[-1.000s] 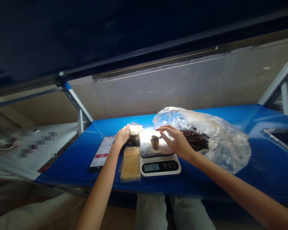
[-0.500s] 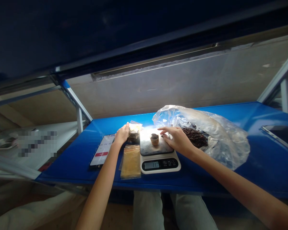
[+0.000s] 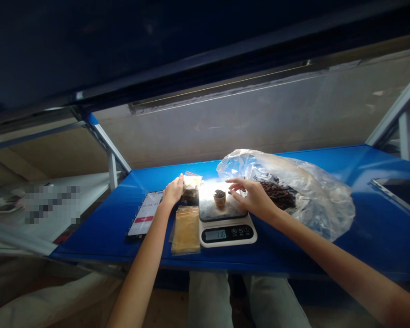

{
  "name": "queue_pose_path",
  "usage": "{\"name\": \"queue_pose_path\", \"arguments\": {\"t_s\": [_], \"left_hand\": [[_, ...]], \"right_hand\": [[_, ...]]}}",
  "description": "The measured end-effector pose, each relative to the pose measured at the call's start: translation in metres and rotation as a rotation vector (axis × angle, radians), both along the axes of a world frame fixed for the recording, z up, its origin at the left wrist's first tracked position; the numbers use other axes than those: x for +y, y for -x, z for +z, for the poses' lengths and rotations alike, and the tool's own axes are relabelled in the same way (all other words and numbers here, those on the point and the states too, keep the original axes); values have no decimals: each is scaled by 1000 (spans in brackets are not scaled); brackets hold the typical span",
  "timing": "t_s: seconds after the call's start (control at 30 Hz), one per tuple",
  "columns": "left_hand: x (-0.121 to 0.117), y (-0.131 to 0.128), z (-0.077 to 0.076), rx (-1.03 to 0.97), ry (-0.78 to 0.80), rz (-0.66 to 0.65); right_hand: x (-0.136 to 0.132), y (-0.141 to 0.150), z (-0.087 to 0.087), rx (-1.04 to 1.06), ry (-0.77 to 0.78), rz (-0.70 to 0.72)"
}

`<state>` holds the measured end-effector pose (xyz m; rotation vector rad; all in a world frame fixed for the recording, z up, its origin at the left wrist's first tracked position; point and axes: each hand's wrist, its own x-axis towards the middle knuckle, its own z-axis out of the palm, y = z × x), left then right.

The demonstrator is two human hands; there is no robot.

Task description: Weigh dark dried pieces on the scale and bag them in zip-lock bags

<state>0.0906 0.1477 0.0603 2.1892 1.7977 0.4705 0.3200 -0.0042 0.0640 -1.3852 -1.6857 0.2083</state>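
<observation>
A small tan cup (image 3: 220,200) filled with dark dried pieces stands on the plate of a white kitchen scale (image 3: 228,242), whose display seems to read 11.8. Just right of the cup, my right hand (image 3: 249,193) hovers over the plate with fingers and thumb apart. A tiny dark bit shows near the thumb tip; whether it is held is unclear. My left hand (image 3: 173,190) rests with fingers stretched forward, against or beside some filled zip bags (image 3: 191,186). Flat yellowish zip bags (image 3: 185,230) lie stacked left of the scale.
A large clear plastic bag (image 3: 328,200) lies open at right, with dark dried pieces (image 3: 278,195) inside. A phone (image 3: 145,216) showing a timer lies at left, another phone (image 3: 399,193) at far right. The blue table (image 3: 99,228) is flanked by metal struts, with a dark shelf overhead.
The scale's reading has gone from about 11.7 to 11.8. My right hand's fingers have spread slightly near the cup; my left hand stays in place.
</observation>
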Motion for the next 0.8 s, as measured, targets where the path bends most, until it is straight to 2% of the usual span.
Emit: {"name": "queue_pose_path", "arguments": {"t_s": [0.27,0.57,0.8], "left_hand": [[-2,-1,1,8,-2,6],[-1,-1,0,-2,11,5],[-1,0,-1,-11,-12,-1]], "right_hand": [[0,-1,-2,38,13,26],[-3,3,4,151,-110,-69],[-7,12,4,188,-172,-88]]}}
